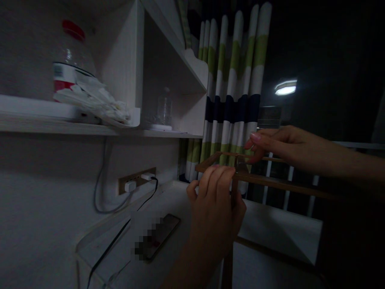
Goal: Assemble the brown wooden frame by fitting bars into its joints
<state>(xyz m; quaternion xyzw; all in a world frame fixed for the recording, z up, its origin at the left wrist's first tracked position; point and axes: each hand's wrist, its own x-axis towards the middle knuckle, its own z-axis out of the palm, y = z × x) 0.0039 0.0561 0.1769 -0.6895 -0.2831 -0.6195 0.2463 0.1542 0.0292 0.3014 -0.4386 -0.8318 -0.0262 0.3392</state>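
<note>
A brown wooden frame [270, 182], made of slim bars with an upright leg, stands in front of me; its exact kind is unclear in the dim light. My left hand [213, 206] is wrapped around the frame where the upright meets the top bars. Just above and to the right of that joint hovers my right hand [281, 145], its fingers curled in a pinch. Whatever may be between those fingertips is too dark and small to make out. The lower part of the frame is partly hidden behind my left forearm.
A phone [165, 235] lies on the white desk [180, 200] at left, near a black cable [116, 239]. Chargers sit in a wall socket strip [122, 186]. Above, a white shelf [120, 130] holds a red-capped bottle [73, 48] and a clear bottle [165, 108]. A striped curtain [231, 80] hangs behind.
</note>
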